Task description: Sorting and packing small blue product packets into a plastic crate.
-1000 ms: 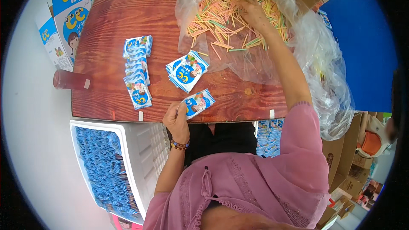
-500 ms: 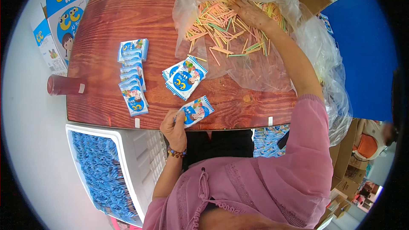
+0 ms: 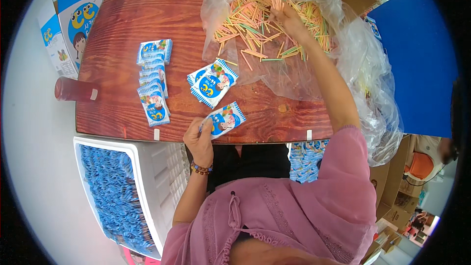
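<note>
One packet in the left hand, the right hand among loose sticks.
Overlap hides the counts in one packet row and one packet pile on the worktop; sticks on the clear bag crowd beyond counting. Left fingers pinch the packet's near end; right fingers curl at the sticks, whether gripping any I cannot tell.

I watch through a wide fisheye camera on the person's head, the left of a side-by-side pair. It faces steeply down over the pink top to the wooden table, near enough to frame both left hand and right hand, upright and unmirrored.
</note>
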{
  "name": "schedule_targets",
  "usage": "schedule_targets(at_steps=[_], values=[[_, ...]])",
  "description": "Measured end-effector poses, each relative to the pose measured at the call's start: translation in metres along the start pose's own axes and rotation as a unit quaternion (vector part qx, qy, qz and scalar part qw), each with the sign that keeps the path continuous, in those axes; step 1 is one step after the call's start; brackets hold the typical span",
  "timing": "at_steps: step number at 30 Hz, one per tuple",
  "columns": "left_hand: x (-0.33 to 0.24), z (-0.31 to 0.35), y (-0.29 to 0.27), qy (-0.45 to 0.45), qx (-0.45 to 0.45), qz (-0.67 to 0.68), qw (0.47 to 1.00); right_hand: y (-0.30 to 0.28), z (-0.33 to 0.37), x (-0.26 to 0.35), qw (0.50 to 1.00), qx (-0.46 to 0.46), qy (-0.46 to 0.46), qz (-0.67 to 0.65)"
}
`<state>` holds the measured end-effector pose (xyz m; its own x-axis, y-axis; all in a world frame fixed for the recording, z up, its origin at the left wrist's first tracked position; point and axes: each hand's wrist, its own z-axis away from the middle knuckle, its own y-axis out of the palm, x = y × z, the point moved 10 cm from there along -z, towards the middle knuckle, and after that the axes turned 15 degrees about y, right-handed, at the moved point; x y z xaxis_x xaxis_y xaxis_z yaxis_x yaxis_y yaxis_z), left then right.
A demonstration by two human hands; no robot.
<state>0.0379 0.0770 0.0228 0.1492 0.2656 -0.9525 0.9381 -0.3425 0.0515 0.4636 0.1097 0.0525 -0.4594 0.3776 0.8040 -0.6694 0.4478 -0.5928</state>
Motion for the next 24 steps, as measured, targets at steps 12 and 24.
schedule_targets(at_steps=[12, 24], values=[[0.006, 0.002, 0.002, -0.01, 0.017, 0.006, 1.0, 0.036, 0.042, -0.008, 0.966, -0.04, 0.016, -0.256], [0.003, 0.002, -0.002, -0.004, 0.011, 0.012, 1.0, 0.05, 0.058, 0.01, 0.98, -0.066, -0.018, -0.188]])
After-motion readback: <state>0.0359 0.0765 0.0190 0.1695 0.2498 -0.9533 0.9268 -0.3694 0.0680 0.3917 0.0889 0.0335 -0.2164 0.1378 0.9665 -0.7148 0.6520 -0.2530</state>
